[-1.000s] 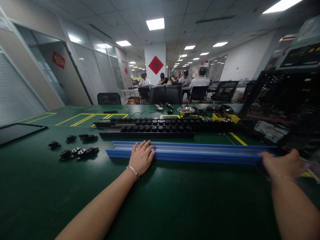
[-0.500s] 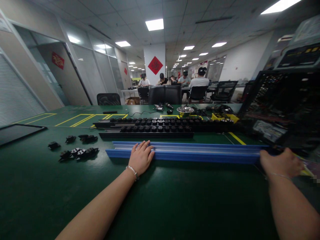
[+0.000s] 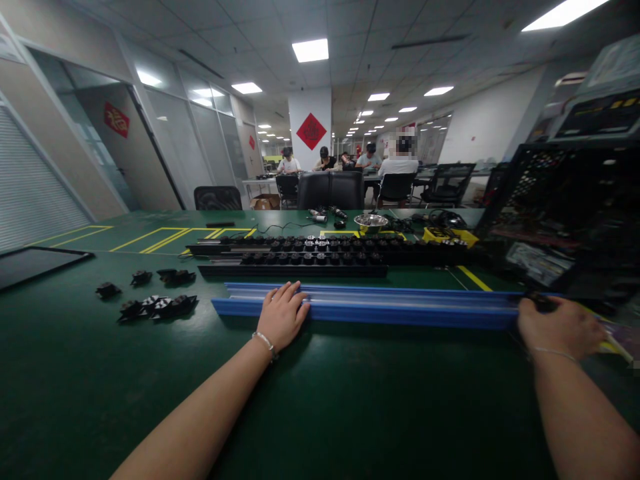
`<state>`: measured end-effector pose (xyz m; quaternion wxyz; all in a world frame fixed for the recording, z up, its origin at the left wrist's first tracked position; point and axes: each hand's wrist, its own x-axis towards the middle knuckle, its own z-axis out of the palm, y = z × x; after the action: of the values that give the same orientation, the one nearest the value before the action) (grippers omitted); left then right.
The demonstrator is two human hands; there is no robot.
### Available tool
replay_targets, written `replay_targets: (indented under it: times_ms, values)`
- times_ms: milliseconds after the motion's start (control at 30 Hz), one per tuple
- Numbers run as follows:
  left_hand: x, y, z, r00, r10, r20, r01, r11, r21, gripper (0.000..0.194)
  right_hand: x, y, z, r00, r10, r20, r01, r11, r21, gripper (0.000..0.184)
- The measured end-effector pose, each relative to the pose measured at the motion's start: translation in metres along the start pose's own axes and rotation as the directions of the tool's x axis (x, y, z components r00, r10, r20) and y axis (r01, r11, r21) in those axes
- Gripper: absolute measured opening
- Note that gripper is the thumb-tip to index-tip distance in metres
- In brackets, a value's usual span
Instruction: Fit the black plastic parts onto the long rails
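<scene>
A long blue rail (image 3: 400,305) lies across the green table (image 3: 320,400) in front of me. My left hand (image 3: 283,313) rests on the rail near its left end, fingers stretched out flat over it. At the rail's right end my right hand (image 3: 560,327) is curled, and a small dark part shows at its fingertips over the rail's end. Behind the blue rail lie black rails (image 3: 320,253) lined with several round black parts.
Several loose black parts (image 3: 155,305) lie on the table at the left. A dark perforated rack (image 3: 565,220) stands at the right. A metal bowl (image 3: 371,220), a yellow bin (image 3: 450,234) and cables sit further back. People sit at a far table. A dark tray (image 3: 35,262) lies at the far left.
My right hand has shifted a little to the left along the rail's right end. My left hand has stayed put.
</scene>
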<state>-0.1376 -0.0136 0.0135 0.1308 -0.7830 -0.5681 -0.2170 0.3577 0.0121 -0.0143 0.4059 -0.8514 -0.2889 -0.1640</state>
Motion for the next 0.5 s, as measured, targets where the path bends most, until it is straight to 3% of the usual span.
replay_targets:
  times_ms: [200,500]
  values:
    - [0.0,0.0,0.001,1.0,0.001,0.0,-0.001,1.0,0.007,0.033,-0.003,-0.01,-0.006,0.999,-0.014,0.036,0.017,0.997,-0.079,0.046]
    - [0.0,0.0,0.001,1.0,-0.001,-0.005,0.001,1.0,0.019,0.034,-0.017,-0.029,-0.019,0.993,0.02,0.115,-0.013,0.998,-0.065,0.045]
